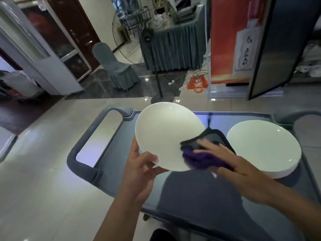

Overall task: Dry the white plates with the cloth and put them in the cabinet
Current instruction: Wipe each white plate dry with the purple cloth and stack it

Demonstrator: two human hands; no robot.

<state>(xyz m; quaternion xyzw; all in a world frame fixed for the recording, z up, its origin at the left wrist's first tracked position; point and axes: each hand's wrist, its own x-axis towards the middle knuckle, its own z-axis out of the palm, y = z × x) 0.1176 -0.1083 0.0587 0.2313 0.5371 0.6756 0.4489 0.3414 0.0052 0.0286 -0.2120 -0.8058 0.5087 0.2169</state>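
Note:
My left hand (141, 168) grips the near rim of a white plate (165, 134), thumb on its face, and holds it tilted above the grey cart (107, 164). My right hand (224, 159) presses a purple and grey cloth (199, 154) against the plate's lower right edge; the fingers look blurred. A stack of white plates (264, 146) sits on the cart's top at the right. An open dark cabinet door (278, 49) stands at the far right, with the cabinet's inside mostly out of sight.
The cart's curved handle (114, 112) rises at the left. Beyond it stand a floor fan (149, 49), a covered chair (116, 66), a skirted table (175, 47), a red banner (232, 40) and an orange bag (198, 83). Glossy tiled floor lies to the left.

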